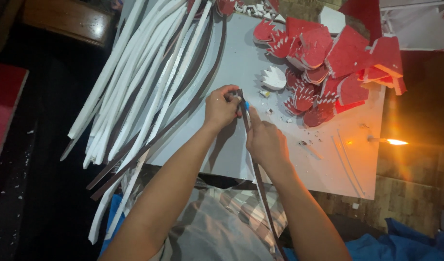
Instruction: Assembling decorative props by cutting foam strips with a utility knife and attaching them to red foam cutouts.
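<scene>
A long thin foam strip (258,183), dark on one face and white on the other, runs from my lap up to the white board (241,53). My left hand (221,106) pinches its upper end between thumb and fingers. My right hand (264,140) grips the same strip just below, and a small blue object (246,104), too small to identify, shows at its fingertips. Both hands hover over the board's near middle.
A bundle of long white and dark foam strips (144,82) fans across the board's left side and over its edge. Red-and-white foam cut-outs with toothed edges (323,63) pile at the back right. A lit candle flame (393,141) burns at the right edge.
</scene>
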